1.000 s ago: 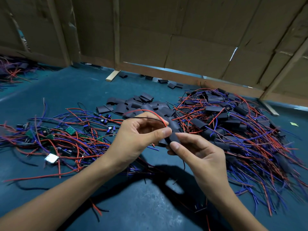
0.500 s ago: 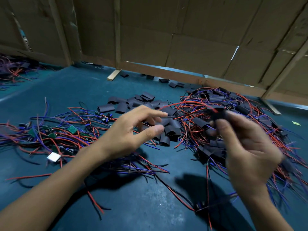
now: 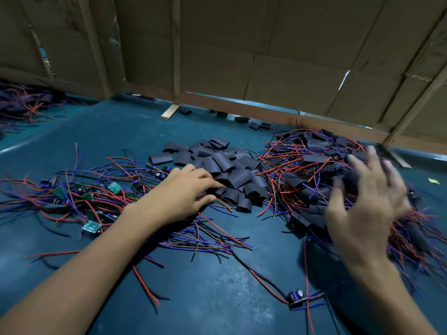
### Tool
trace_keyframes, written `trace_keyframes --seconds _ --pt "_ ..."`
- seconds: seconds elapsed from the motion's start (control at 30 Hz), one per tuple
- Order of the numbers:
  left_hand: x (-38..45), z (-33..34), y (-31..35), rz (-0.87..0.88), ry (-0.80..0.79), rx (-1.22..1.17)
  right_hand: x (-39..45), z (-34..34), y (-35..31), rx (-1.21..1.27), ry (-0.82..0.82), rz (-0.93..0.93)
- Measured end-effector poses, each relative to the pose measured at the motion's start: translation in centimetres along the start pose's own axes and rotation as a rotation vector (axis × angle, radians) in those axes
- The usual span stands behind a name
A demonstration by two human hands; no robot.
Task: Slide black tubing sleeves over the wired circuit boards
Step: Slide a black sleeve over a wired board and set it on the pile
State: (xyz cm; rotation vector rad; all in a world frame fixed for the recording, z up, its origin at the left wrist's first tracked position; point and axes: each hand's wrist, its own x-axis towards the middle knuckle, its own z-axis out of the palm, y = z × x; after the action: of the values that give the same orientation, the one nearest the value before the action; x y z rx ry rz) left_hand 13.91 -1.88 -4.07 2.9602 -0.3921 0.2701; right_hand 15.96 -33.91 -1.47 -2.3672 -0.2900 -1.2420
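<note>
- One sleeved board has left your right hand [image 3: 365, 201]; its fingers now spread loose, blurred, above the finished pile [image 3: 314, 170].
- Your left hand [image 3: 183, 189] has dropped to the loose sleeves [image 3: 232, 170], fingertips touching one; whether it grips yet, you cannot tell.

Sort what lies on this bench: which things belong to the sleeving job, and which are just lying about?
Job:
loose black sleeves
bare wired boards
sleeved boards pile
left hand, reaching into the sleeves
right hand, open over the sleeved pile

Lying about:
wooden offcut
yellow scrap
cardboard wall
</note>
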Motion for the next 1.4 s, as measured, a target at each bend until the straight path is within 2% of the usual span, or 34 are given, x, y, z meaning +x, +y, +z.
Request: trace_keyframes --seconds 0.07,0.1,0.2,0.27,0.3,0.4,0.57,0.63,0.7,0.8,0.93,1.1,1.17,1.3,1.33,1.37,1.4 --pt "0.0 -0.2 0.4 0.016 0.020 -0.005 -0.6 0.2 -1.7 0.180 0.015 -0.190" --pt "0.1 -0.3 0.5 0.021 0.029 -0.008 -1.1 0.3 -2.5 0.305 -0.044 -0.268" --pt "0.3 -0.5 1.0 0.057 0.059 -0.031 -3.1 0.5 -4.9 0.557 -0.454 -0.411" --pt "0.4 -0.4 1.4 0.094 0.056 0.025 -4.4 1.1 -5.9 0.455 -0.700 -0.498" --pt "0.5 -0.3 1.5 0.105 0.048 0.061 -4.8 1.4 -6.0 0.389 -0.752 -0.536" --pt "0.6 -0.4 1.7 0.120 0.028 0.113 -4.9 2.0 -6.2 0.378 -0.767 -0.515" --pt "0.3 -1.0 1.5 0.143 0.032 0.061 -4.6 1.7 -5.9 0.438 -0.838 -0.435" --pt "0.6 -1.1 1.6 0.097 -0.008 0.083 -4.1 1.4 -5.5 0.458 -0.822 -0.377" --pt "1.1 -1.2 1.6 0.013 -0.121 0.024 -3.5 0.9 -5.0 0.520 -0.783 -0.297" --pt "1.4 -1.1 1.3 -0.026 -0.177 -0.088 -2.2 0.1 -4.4 0.592 -0.658 -0.232" --pt "0.7 -1.3 0.7 -0.002 -0.079 -0.200 -0.3 -1.7 -2.5 0.600 -0.390 -0.285" --pt "0.1 -1.6 0.9 0.043 0.050 -0.178 1.1 -2.2 -0.3 0.334 -0.372 -0.294" --pt "-0.3 -2.0 1.0 0.063 0.144 -0.185 0.9 -2.1 -0.8 0.298 -0.305 -0.309" --pt "-1.1 -2.7 1.2 0.134 0.276 -0.159 -0.3 -2.6 -2.4 0.271 0.178 -0.366" --pt "-1.2 -2.8 1.3 0.155 0.298 -0.149 -0.7 -2.5 -2.8 0.308 0.233 -0.408" --pt "-1.3 -2.9 1.3 0.180 0.317 -0.133 -1.1 -2.3 -3.3 0.363 0.208 -0.454" --pt "-1.3 -3.0 1.4 0.207 0.331 -0.114 -1.4 -1.8 -3.8 0.411 0.109 -0.485"
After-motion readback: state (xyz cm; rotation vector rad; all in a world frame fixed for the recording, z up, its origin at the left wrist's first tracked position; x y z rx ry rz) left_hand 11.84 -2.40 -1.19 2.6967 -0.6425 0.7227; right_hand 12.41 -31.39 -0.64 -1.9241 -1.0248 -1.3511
